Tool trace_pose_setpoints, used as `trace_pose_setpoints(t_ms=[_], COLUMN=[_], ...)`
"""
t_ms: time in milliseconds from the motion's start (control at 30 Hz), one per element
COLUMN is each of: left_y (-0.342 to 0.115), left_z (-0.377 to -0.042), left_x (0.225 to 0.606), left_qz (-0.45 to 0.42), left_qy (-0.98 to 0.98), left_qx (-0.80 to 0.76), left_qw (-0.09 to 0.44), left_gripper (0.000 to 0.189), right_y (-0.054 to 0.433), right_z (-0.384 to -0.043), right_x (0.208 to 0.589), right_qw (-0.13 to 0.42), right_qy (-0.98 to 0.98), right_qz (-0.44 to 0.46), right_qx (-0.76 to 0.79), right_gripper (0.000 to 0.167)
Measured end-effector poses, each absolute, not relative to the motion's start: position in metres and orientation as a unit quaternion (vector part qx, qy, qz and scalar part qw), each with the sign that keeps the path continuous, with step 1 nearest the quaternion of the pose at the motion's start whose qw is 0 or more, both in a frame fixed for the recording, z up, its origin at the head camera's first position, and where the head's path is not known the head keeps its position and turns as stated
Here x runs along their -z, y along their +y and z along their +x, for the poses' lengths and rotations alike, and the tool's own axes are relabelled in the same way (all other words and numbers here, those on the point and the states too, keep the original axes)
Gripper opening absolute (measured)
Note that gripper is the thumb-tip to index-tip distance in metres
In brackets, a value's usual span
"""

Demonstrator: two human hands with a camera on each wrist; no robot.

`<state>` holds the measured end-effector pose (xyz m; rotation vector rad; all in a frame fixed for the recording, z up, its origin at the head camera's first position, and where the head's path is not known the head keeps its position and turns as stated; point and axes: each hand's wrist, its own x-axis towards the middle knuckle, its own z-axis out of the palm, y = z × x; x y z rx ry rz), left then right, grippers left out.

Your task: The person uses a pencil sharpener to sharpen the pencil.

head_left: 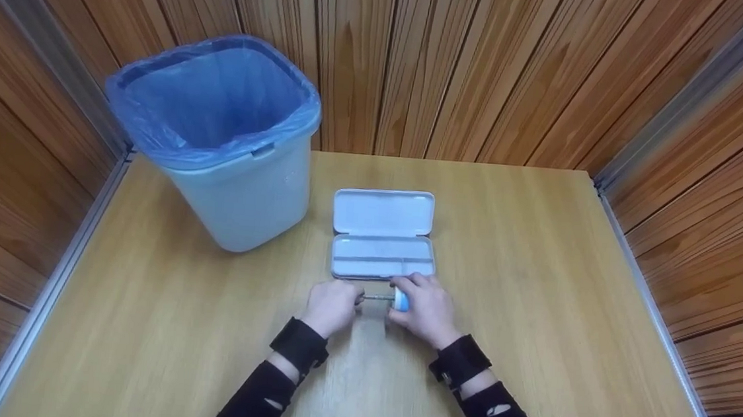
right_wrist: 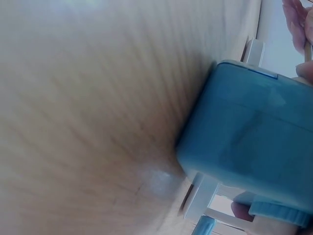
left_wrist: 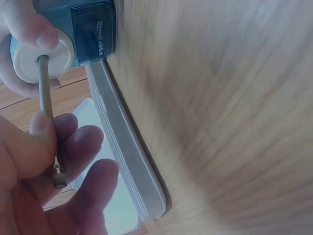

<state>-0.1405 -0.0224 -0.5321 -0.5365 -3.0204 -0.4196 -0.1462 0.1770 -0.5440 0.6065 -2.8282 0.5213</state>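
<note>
My left hand (head_left: pixel 332 305) pinches a thin pencil (head_left: pixel 378 296) between thumb and fingers. In the left wrist view the pencil's metal-capped end (left_wrist: pixel 59 180) sticks out past the fingertips, while its other end sits in the round white opening of a blue pencil sharpener (left_wrist: pixel 93 29). The right hand (head_left: pixel 428 309) grips this sharpener from the right side, close to the tabletop. Filling much of the right wrist view is the sharpener's blue body (right_wrist: pixel 249 122), with a ridged blue knob (right_wrist: pixel 279 211) below it. The pencil tip is hidden inside.
Just beyond the hands lies a pale pencil case (head_left: pixel 383 213) with its lid up and its divided tray showing. A bin (head_left: pixel 247 192) lined with a blue bag stands at the back left. Wood-panelled walls (head_left: pixel 350 61) enclose the table (head_left: pixel 538 281).
</note>
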Motion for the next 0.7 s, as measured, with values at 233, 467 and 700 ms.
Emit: trace_pose_setpoints(t_ms=[233,467,700], left_y=[-0.0256,-0.0275,-0.0299], left_z=[-0.1386,-0.1386,-0.1385], left_x=[0.5334,0.5352,0.5328], left_qz=[-0.175,-0.179,-0.175], left_qy=[-0.972,-0.971,-0.973], left_qx=[0.154,0.157,0.153], left_qw=[0.027,0.031,0.016], left_gripper=[0.013,0.009,0.007], right_y=[0.1778,0.1778,0.1776], right_z=[-0.147,-0.1467,-0.1463], right_x=[0.5463,0.546,0.5447], right_qw=[0.145,0.145,0.127], right_qy=[-0.947,-0.947,-0.951], right_qz=[0.23,0.229,0.222], right_qx=[-0.173,-0.172,-0.173], right_gripper=[0.043,0.043,0.046])
